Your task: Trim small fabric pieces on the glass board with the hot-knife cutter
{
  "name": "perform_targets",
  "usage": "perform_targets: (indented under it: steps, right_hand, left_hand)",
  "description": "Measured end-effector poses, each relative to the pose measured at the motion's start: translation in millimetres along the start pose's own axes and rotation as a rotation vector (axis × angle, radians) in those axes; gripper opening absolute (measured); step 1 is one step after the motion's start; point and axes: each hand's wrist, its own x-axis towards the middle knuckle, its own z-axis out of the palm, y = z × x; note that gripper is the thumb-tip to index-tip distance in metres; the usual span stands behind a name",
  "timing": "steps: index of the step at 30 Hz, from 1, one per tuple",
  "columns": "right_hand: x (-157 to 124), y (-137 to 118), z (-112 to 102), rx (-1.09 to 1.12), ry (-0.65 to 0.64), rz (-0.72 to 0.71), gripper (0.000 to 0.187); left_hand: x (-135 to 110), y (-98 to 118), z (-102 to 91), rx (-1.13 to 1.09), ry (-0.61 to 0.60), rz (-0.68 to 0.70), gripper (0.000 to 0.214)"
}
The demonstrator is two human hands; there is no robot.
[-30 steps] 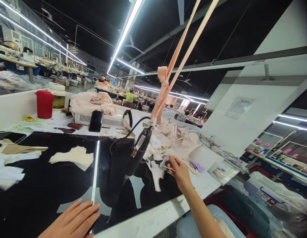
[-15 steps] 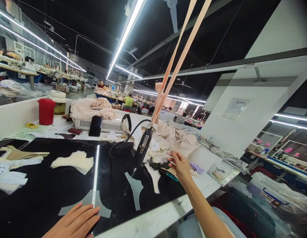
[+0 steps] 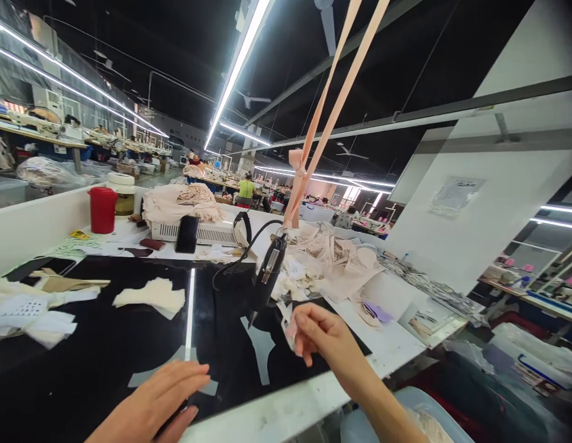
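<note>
My right hand (image 3: 320, 335) is closed in a pinch on a small pale fabric piece (image 3: 288, 320), held just above the glossy black tabletop (image 3: 96, 363). My left hand (image 3: 161, 400) lies flat with fingers stretched out on a grey cut-out shape (image 3: 187, 375) near the front edge. A black hand-held cutting tool (image 3: 267, 277) hangs point down from peach straps (image 3: 332, 117) just left of my right hand. Another grey cut-out (image 3: 261, 347) lies under the tool's tip.
Cream fabric pieces (image 3: 152, 295) and white scraps (image 3: 32, 314) lie at the left. A beige fabric heap (image 3: 336, 258), a white box (image 3: 203, 232) with a phone (image 3: 187, 234) leaning on it, and a red jug (image 3: 102, 209) stand behind. Other people work at far tables.
My right hand has drawn back from the scrap pile toward me, now pinching a small pale piece. My left hand has slid slightly right on the grey cut-out. The view shifted.
</note>
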Motion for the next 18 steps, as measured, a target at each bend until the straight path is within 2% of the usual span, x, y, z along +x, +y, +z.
perform_targets:
  steps: [4,7,10,13,15,18]
  right_hand:
    - [-23,7,46,0.061,-0.279,0.137,0.05]
    - [-29,17,65,0.092,-0.406,0.189,0.049]
    - [-29,28,74,0.113,-0.437,0.22,0.047]
    - [-29,40,76,0.18,-0.42,0.231,0.052]
    - [-31,45,78,0.258,-0.364,0.266,0.058]
    - [-35,47,80,0.351,-0.309,0.348,0.067]
  left_hand:
    - [27,25,-17.9,-0.384,-0.083,-0.312,0.035]
    - [39,39,-20.4,-0.738,-0.121,-0.46,0.039]
    - [42,48,-21.5,-1.049,-0.248,-0.593,0.036]
    - [39,52,-23.8,-1.249,-0.306,-0.809,0.029]
    - [35,52,-24.6,-1.309,-0.3,-0.913,0.028]
    - [30,49,-23.7,-1.278,-0.293,-0.95,0.029]
